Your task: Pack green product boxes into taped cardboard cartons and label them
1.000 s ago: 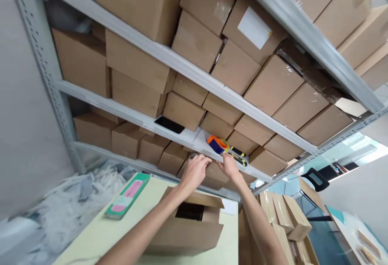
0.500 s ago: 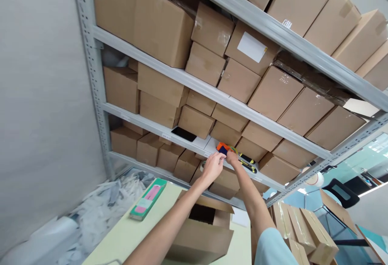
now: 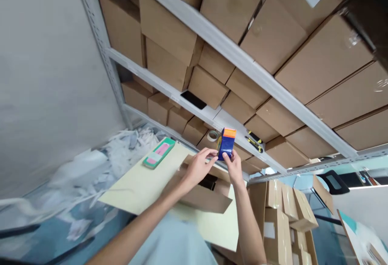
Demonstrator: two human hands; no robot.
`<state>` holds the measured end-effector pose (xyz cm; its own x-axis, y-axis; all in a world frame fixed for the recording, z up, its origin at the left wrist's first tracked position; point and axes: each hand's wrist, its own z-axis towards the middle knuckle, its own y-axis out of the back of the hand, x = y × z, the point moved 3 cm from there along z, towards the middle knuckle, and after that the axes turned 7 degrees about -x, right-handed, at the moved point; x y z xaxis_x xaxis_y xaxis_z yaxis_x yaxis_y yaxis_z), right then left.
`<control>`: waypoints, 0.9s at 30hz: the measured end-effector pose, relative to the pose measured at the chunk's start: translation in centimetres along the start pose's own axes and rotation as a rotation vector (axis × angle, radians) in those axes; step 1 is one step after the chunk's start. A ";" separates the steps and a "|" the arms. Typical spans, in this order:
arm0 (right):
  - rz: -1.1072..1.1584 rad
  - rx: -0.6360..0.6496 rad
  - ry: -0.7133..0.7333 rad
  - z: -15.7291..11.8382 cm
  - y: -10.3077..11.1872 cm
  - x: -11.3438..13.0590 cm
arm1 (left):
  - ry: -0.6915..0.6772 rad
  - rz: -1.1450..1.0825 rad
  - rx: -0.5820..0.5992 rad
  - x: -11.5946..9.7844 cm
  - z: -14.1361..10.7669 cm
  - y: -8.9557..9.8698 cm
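Observation:
A blue tape dispenser with an orange top (image 3: 226, 143) is held up in front of the shelf. My right hand (image 3: 234, 168) grips it from below and the right, thumb on its blue side. At its lower left edge, the fingertips of my left hand (image 3: 201, 164) close in a pinch; what exactly lies between them is hard to make out. Part of a yellow-green roll shows at the dispenser's left side. Below my hands an open cardboard box (image 3: 203, 198) stands on a pale table (image 3: 136, 188).
Two yellow-and-black utility knives (image 3: 254, 144) and a black flat object (image 3: 194, 99) lie on the shelf (image 3: 209, 115). A tape roll (image 3: 212, 135) is just beneath. A green-and-pink package (image 3: 159, 153) lies on the table's left. Cartons (image 3: 279, 224) are stacked at right.
The tape dispenser has come off the shelf towards me and now stands upright in my hands. My view has tilted down, showing more of the table.

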<state>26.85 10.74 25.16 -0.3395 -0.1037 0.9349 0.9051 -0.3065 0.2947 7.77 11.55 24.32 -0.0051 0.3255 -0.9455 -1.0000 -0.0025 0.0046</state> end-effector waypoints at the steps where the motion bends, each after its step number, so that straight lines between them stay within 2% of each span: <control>1: 0.058 -0.011 -0.030 -1.8 -0.5 0.3 | 0.003 -0.005 -0.005 -0.5 -0.8 0.2; 4: 0.133 -0.060 -0.073 -5.7 -1.8 1.5 | 0.066 -0.014 -0.039 -1.3 -2.9 0.8; 8: 0.124 -0.080 -0.061 -8.3 -2.3 3.6 | 0.210 -0.083 -0.047 -2.1 -4.7 2.0; 14: 0.057 -0.012 -0.096 -10.4 -1.9 6.2 | 0.124 -0.031 0.109 -5.1 -5.6 4.4; 20: -0.020 0.094 -0.212 -10.9 -3.2 5.6 | 0.172 -0.017 0.182 -4.3 -7.3 6.2; 23: -0.069 0.131 -0.200 -11.8 -3.8 5.3 | 0.215 -0.038 0.130 -4.5 -7.3 8.2; 27: -0.167 0.221 -0.144 -13.5 -3.8 5.9 | 0.228 -0.049 -0.013 -6.0 -5.6 11.4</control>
<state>17.97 -1.45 26.86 -0.4630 0.0709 0.8835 0.8788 -0.0933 0.4680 -3.62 4.32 28.21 0.0454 0.1039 -0.9936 -0.9989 -0.0050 -0.0462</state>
